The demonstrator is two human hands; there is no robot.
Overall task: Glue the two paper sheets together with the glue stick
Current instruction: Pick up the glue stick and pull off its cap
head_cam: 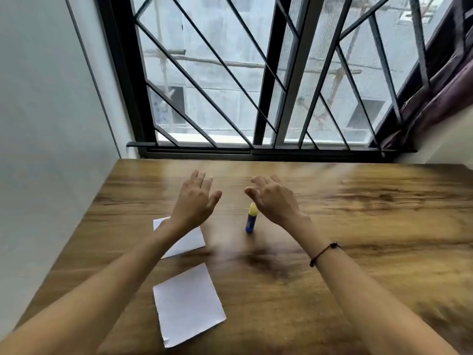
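Indoors, wooden table (358, 226) bearing 2 paper sheets (188, 303) abuts barred window (256, 73).

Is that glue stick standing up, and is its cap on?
Upright, capped. The glue stick stands on its blue base on the table, yellow cap on top.

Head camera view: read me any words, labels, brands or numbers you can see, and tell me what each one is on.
No text can be read.
Blue glue stick with yellow cap: any label is too blurred.
Two white paper sheets: blank.
Wooden table: no markings.
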